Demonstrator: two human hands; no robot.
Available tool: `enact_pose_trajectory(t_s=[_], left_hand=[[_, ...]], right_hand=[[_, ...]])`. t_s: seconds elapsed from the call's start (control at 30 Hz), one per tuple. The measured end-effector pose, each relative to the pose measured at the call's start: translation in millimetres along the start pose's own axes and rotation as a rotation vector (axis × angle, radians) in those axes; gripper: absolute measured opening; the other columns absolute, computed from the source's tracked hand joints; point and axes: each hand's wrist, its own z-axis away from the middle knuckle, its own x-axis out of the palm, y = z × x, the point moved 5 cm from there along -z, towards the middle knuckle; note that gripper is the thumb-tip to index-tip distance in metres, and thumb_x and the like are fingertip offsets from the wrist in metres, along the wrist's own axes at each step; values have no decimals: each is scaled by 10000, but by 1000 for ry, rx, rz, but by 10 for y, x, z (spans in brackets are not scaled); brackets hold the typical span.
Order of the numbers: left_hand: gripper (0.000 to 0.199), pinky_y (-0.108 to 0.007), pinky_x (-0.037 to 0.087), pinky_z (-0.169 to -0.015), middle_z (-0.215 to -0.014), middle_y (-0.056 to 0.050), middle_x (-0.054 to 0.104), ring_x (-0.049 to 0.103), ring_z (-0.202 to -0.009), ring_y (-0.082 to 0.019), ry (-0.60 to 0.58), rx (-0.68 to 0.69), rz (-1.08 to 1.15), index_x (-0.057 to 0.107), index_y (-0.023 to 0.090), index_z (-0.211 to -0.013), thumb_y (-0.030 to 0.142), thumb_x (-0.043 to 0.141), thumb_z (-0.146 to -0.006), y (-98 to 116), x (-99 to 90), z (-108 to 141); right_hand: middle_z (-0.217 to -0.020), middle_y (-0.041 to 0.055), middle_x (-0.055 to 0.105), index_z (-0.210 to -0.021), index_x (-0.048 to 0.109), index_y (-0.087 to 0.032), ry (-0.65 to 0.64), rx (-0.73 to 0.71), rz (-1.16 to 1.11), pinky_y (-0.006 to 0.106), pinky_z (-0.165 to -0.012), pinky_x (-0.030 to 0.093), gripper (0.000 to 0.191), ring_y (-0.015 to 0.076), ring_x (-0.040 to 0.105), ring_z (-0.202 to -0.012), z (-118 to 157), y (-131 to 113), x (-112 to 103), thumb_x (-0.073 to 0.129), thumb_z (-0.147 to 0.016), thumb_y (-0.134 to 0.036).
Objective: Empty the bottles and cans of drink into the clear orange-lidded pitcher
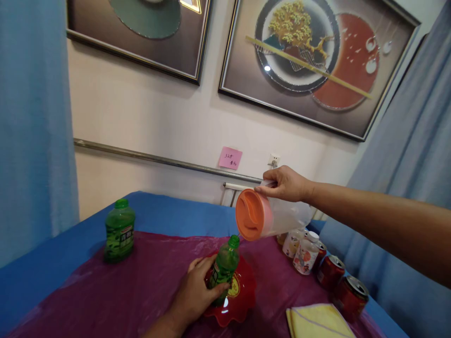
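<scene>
My left hand (199, 287) is wrapped round a green bottle (225, 263) that has no cap and stands upright on a red plate (243, 300) with a wavy rim. Above and to the right, my right hand (285, 184) grips the handle of a translucent pitcher (283, 217). The pitcher is tipped on its side, its orange lid (251, 215) facing left. Its spout edge is close to the bottle's open mouth, and a thin stream seems to run between them.
Another green bottle (120, 232) stands at the left. White-capped bottles (306, 253) and red cans (352, 296) line the right side, near a folded yellow cloth (319, 321). A purple sheet (141, 291) covers part of the blue surface (169, 213).
</scene>
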Motion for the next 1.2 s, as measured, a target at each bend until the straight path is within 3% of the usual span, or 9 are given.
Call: enact_pose_trajectory(t_s=[1.2], left_hand=[[662, -545, 449, -1074, -1235, -95, 729, 597, -1191, -363, -13, -3, -6, 664, 277, -1300, 483, 828, -692, 43, -19, 18]], right_hand=[[-533, -67, 315, -578, 390, -225, -8, -3, 43, 298, -544, 182, 497, 95, 271, -532, -19, -95, -19, 607, -838, -590]])
